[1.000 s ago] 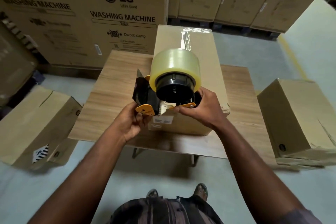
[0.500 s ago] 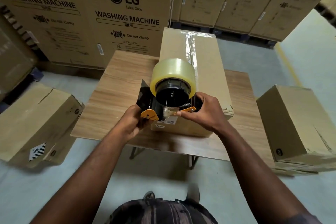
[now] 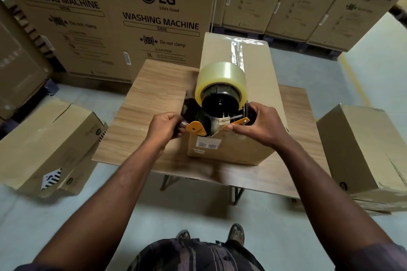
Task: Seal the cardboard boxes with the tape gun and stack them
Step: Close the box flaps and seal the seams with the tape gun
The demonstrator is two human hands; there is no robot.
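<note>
Two hands held the tape gun point(image 3: 217, 116) between them. The fingers point(image 3: 175, 117) of the left hand point(image 3: 166, 126) were curled round the black part on its left side. The right hand point(image 3: 258, 124) gripped the right side and pinched with thumb and forefinger at the orange piece in front, where the loose end of the tape should come out. Whether a tape end was really between those fingertips, I could not tell. The tape roll point(image 3: 221, 75) sat on top of the gun, with its hub turned toward the person. The gun was right at the near top edge of the box point(image 3: 257, 86), which lay on the counter point(image 3: 154, 97). The long axis of the box pointed straight away from the person. A shiny strip of tape point(image 3: 236, 50) lay along this axis on the far part of the top, so the untaped part began directly beyond the fingers. In my judgement, the coming move depended on this line: the gun had to travel along the length of the box, not across it, and both hands were equally near. The left floor box point(image 3: 50, 138) and the right floor box point(image 3: 363, 145) lay well apart from the counter, one on each side. Big washing machine cartons point(image 3: 154, 17) stood behind.
</note>
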